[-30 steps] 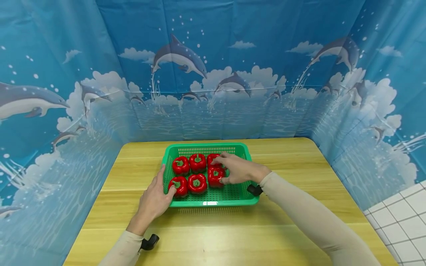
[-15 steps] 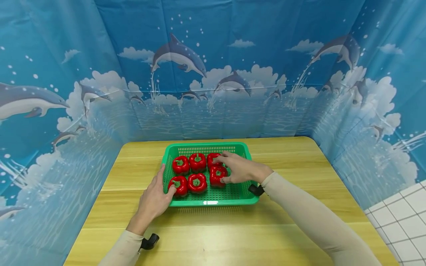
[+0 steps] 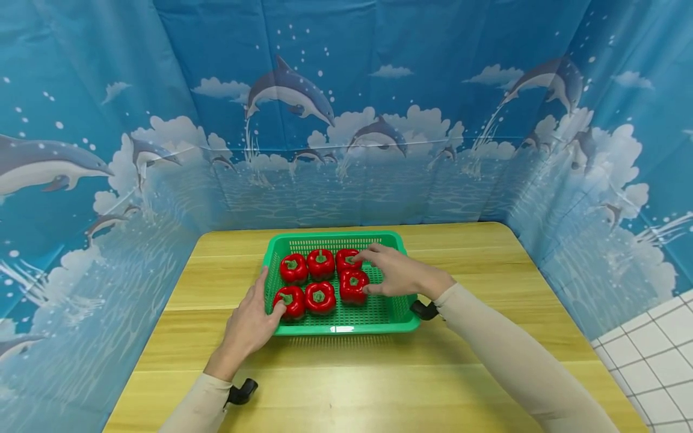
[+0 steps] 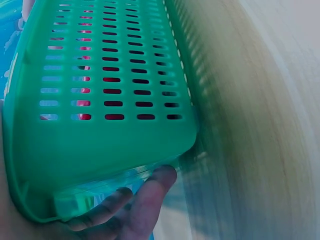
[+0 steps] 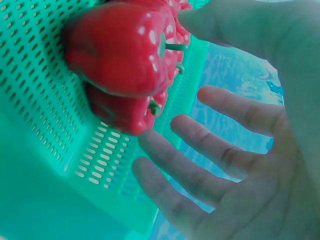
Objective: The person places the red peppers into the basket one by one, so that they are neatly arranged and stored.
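Several red bell peppers with green stems lie in two rows in a green plastic basket (image 3: 373, 329). My left hand (image 3: 250, 322) grips the basket's left side, its thumb over the rim and its fingers along the outer wall; in the left wrist view some fingers (image 4: 145, 207) reach round the basket's lower corner. At the right end of the rows my right hand (image 3: 397, 270) hovers with fingers spread and nothing held. Its thumb tip is right by the front right bell pepper (image 3: 354, 287), and its fingertips overlap the back right bell pepper (image 3: 346, 257) in the head view.
The basket stands on a light wooden table (image 3: 346, 379) toward its far edge. A blue curtain (image 3: 346, 180) printed with dolphins hangs behind and at both sides. White tiles (image 3: 655, 349) show at the lower right.
The front right bell pepper has shifted slightly to the right and back. My right hand has since drawn off it a little to the right. The left hand has stayed in place.
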Tool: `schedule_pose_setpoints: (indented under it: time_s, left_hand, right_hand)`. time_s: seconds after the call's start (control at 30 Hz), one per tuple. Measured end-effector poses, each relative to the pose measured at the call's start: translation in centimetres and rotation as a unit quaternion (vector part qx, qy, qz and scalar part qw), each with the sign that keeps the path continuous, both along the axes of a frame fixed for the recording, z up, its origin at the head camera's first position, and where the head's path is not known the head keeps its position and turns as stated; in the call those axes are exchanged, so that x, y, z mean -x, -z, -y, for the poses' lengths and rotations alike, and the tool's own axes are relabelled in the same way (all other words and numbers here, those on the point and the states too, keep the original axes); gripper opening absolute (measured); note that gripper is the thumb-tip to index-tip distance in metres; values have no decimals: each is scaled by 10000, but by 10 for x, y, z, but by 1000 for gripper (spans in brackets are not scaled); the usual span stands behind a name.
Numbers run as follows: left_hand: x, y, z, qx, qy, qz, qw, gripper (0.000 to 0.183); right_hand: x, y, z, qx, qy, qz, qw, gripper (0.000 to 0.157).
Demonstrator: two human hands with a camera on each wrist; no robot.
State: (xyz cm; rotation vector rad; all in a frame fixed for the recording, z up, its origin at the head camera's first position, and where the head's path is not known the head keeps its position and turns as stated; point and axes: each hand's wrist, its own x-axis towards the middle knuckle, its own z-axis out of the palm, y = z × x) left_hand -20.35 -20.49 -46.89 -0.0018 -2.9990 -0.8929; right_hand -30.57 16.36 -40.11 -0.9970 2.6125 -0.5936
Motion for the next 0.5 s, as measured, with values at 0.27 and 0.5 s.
schedule_pose_setpoints:
  time_s: [0.27,0.5]
  left_hand:
    - [5,-4,3,-48,40,220,9997,97]
    - [11,-8,7,48,72,312,9995,96]
  right_hand:
    - [-9,-1,-26,468,415,-273,9977,65]
    - [-26,6,-60,901,833,-927,9881,70]
